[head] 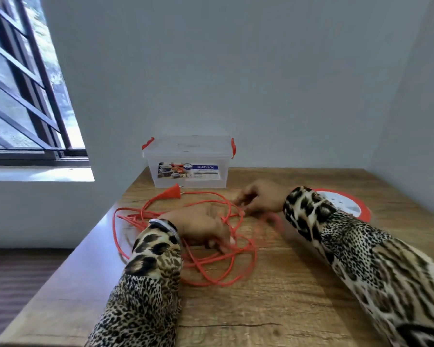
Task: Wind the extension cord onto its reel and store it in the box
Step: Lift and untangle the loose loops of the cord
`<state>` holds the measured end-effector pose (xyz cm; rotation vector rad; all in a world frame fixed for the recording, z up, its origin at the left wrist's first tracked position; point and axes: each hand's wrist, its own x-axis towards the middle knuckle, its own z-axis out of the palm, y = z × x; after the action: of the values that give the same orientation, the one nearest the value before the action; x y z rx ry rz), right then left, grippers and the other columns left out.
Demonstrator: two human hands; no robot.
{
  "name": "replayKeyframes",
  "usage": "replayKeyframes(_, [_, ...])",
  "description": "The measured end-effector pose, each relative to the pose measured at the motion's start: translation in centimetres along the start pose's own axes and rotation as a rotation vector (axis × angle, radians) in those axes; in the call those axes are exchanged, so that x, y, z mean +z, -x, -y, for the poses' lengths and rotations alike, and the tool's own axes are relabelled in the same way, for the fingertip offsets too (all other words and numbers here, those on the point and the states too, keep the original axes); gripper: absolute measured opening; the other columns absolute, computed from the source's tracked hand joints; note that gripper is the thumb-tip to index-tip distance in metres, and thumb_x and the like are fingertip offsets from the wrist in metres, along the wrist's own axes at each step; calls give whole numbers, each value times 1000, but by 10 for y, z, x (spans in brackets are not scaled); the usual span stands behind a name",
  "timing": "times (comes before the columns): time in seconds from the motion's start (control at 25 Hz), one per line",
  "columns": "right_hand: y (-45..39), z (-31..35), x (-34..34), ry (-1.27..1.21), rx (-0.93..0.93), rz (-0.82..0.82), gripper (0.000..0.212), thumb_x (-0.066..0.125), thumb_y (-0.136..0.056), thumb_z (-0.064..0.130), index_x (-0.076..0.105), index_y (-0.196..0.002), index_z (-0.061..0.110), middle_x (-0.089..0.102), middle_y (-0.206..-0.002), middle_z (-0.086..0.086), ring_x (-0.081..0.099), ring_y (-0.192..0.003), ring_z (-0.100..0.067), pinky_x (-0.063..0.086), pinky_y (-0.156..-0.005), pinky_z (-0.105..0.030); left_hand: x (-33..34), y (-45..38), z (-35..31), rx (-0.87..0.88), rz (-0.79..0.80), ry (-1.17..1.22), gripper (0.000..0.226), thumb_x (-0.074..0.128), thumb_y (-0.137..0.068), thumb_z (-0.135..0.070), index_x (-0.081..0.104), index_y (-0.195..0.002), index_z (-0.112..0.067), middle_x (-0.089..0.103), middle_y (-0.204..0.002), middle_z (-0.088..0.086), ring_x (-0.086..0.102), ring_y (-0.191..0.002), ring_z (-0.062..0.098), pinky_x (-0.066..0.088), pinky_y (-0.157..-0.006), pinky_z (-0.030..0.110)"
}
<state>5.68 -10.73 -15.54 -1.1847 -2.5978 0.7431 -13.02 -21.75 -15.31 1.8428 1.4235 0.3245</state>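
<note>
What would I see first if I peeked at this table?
You'd spot the bright orange cord first, lying in loose tangled loops in the middle of the wooden table, with two hands in leopard-print sleeves working in it. Behind it by the wall sits a clear box with red clips, and the red-rimmed reel lies to the right.

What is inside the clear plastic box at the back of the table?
Through the clear box's walls nothing shows inside. Its lid is on, and the front label hides part of the interior.
</note>
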Motion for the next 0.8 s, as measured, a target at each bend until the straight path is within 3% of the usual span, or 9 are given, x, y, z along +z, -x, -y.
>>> replayKeyframes(0.08, [-8, 4, 3, 166, -52, 25, 31, 70, -82, 10, 69, -113, 12, 70, -93, -2, 62, -82, -13, 47, -77, -22, 1, -5, 4, -2, 47, -41, 20, 84, -68, -30, 72, -63, -14, 58, -58, 0, 49, -55, 12, 39, -57, 24])
replayKeyframes(0.2, [-9, 12, 3, 425, -139, 52, 21, 55, -89, 9, 65, -107, 9, 66, -97, -8, 58, -88, -21, 43, -79, -31, 3, -16, 5, 70, -287, -8, 27, 87, -62, -34, 69, -73, -17, 64, -66, -7, 56, -58, 5, 46, -57, 21])
replayKeyframes(0.28, [-4, 20, -4, 433, -161, -32, 15, 48, -90, 5, 61, -98, 9, 57, -94, -6, 52, -88, -21, 40, -79, -31, 6, -22, 6, 177, -579, -40, 37, 85, -65, -37, 68, -95, -22, 67, -95, -3, 60, -87, 11, 50, -79, 28])
replayKeyframes(0.36, [4, 27, -16, 356, -191, -166, 9, 49, -92, 7, 58, -95, 10, 52, -92, -4, 48, -85, -18, 39, -77, -29, 10, -25, 4, 226, -689, -226, 64, 78, -69, -43, 55, -127, -26, 57, -128, -2, 50, -116, 18, 41, -99, 37])
replayKeyframes(0.4, [8, 28, -22, 328, -206, -226, 6, 54, -92, 12, 58, -93, 9, 52, -90, -5, 48, -81, -16, 38, -74, -27, 11, -25, 2, 214, -714, -308, 69, 74, -71, -45, 50, -133, -30, 55, -133, -4, 46, -121, 20, 37, -103, 42])
replayKeyframes(0.52, [25, 24, -41, 183, -212, -351, 15, 67, -87, 28, 68, -84, 13, 56, -79, -1, 50, -71, -11, 38, -68, -20, 11, -24, 2, 156, -789, -358, 36, 64, -73, -36, 66, -109, -32, 65, -110, -8, 57, -107, 17, 43, -95, 39])
replayKeyframes(0.64, [36, 12, -61, -120, -124, -653, 12, 60, -92, 24, 69, -88, 16, 68, -97, -4, 61, -90, -15, 44, -85, -26, 10, -19, 9, 28, -824, -218, 8, 66, -76, -22, 66, -75, -30, 58, -96, -7, 58, -89, 13, 46, -79, 28])
replayKeyframes(0.72, [43, -4, -76, -303, 61, -921, 22, 54, -95, 27, 66, -93, 9, 68, -102, -10, 59, -95, -19, 41, -82, -26, 8, -15, 16, -50, -913, -128, 12, 64, -76, -15, 65, -69, -25, 53, -93, -6, 56, -84, 15, 42, -75, 26])
replayKeyframes(0.8, [50, -21, -82, -196, 355, -926, 33, 49, -97, 32, 64, -98, 3, 66, -103, -15, 58, -99, -27, 37, -76, -28, 6, -9, 21, -63, -1025, -101, 14, 60, -78, -12, 65, -69, -21, 55, -92, -4, 56, -83, 18, 41, -76, 26])
